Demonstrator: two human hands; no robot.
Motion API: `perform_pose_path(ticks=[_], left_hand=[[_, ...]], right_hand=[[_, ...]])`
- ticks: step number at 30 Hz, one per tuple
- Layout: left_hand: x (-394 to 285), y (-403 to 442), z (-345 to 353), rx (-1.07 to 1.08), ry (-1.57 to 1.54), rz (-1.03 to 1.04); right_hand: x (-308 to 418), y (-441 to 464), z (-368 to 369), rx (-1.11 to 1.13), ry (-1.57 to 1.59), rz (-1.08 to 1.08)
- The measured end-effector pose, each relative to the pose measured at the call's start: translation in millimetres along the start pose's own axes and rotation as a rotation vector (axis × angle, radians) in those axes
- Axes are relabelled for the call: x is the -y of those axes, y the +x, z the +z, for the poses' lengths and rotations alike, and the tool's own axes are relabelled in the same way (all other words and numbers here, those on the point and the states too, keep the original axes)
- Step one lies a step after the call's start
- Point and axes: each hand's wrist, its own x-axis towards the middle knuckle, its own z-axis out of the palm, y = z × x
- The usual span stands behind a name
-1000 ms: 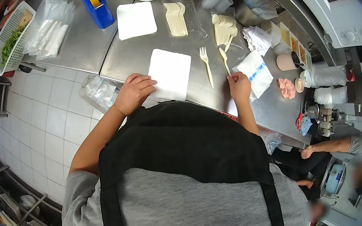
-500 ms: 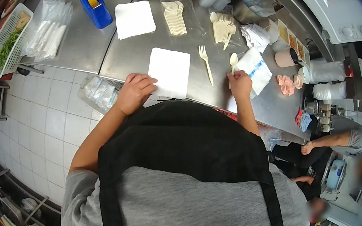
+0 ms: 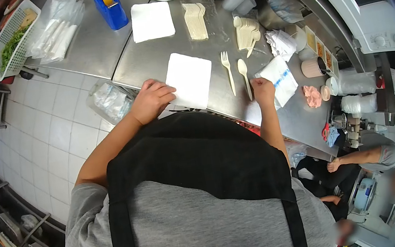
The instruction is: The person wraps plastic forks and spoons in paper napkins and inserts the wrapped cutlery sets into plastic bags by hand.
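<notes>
My left hand (image 3: 154, 102) rests at the left edge of a white paper napkin (image 3: 190, 80), its fingers lying loosely on it. A pale plastic fork (image 3: 228, 73) lies to the right of the napkin. Beside the fork lies a matching spoon (image 3: 245, 79), its whole handle in sight. My right hand (image 3: 264, 93) is just right of that handle, fingers curled in at the left edge of a white packet with a blue stripe (image 3: 280, 81). Whatever the curled fingers may hold is hidden.
Beyond lie a napkin stack (image 3: 153, 21), stacked forks (image 3: 195, 21) and spoons (image 3: 246, 32). A blue tape dispenser (image 3: 110, 7), plastic bags (image 3: 55, 29) and a basket of greens (image 3: 14, 43) stand left. A pink cup (image 3: 311, 68) is right. A co-worker's arm (image 3: 356, 157) shows lower right.
The spoon has come down beside the fork, and my right hand is now apart from it. The left hand has stayed at the napkin. The view has shifted slightly.
</notes>
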Motion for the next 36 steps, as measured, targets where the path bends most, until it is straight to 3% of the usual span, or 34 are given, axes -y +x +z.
perform_pose_path(ticks=[3, 6, 16, 22, 31, 36], left_hand=[[-0.1, -0.2, -0.1, 0.000, -0.014, 0.003], [1.7, -0.5, -0.8, 0.001, -0.022, 0.015], [4.1, -0.8, 1.3, -0.004, -0.026, 0.030], [2.6, 0.7, -2.5, -0.006, -0.038, 0.044], [0.2, 2.6, 1.4, -0.035, -0.014, 0.073], [1.1, 3.4, 3.3, -0.050, -0.013, 0.090]], right_hand=[[41.3, -17.8, -10.0, -0.002, -0.008, 0.036], [26.9, -17.8, 5.4, -0.009, -0.115, -0.094], [75.7, -3.4, 18.2, 0.004, 0.044, -0.165], [84.2, 2.0, 33.1, 0.108, -0.210, -0.121], [151.8, -24.5, 53.1, 0.327, -0.036, -0.583], [158.8, -30.5, 64.9, 0.378, -0.088, -0.575]])
